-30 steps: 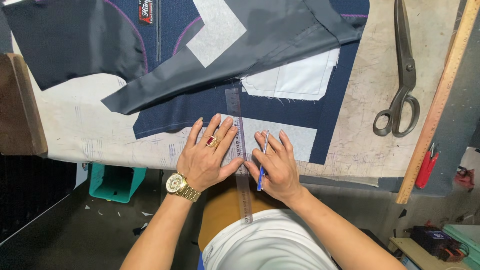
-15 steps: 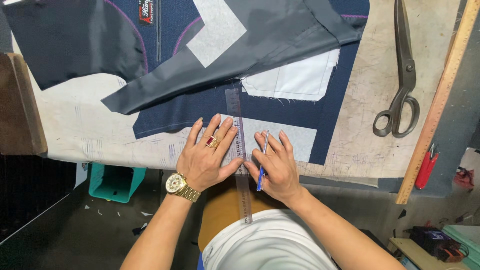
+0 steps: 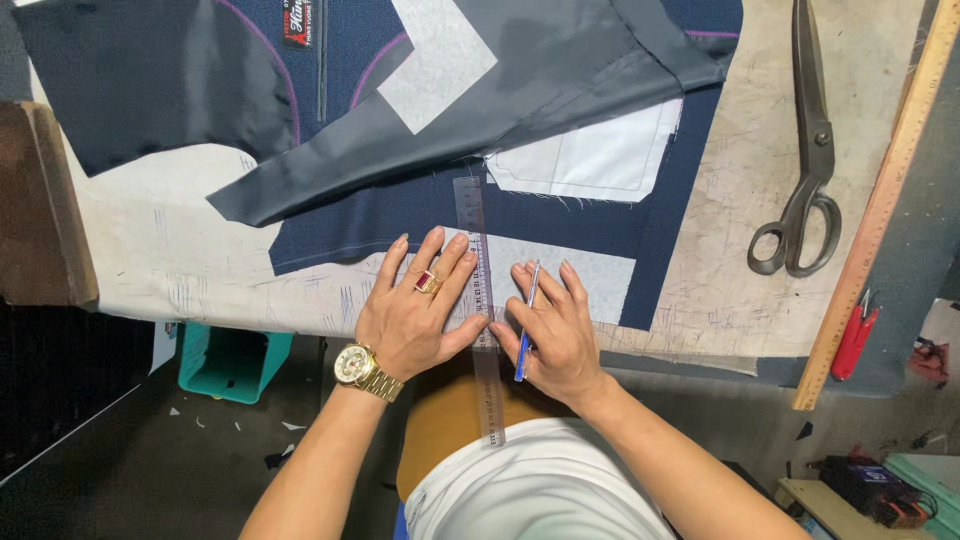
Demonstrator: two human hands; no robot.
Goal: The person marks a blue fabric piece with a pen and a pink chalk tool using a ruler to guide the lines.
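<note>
Nothing has visibly shifted since the earlier frames: the left hand [image 3: 415,310] still lies open and flat, fingers spread, pressing the clear ruler [image 3: 480,300] onto the navy fabric [image 3: 560,220], while the right hand [image 3: 550,330], just across the ruler, rests palm down with a blue pen [image 3: 526,320] held between its fingers. The ruler runs between the two hands and out past the desk [image 3: 740,200] edge toward the person. Well off beyond the right hand lie black scissors [image 3: 805,150], a wooden yardstick [image 3: 880,200] and small red snips [image 3: 853,340]; grey lining [image 3: 500,110] drapes above the hands.
</note>
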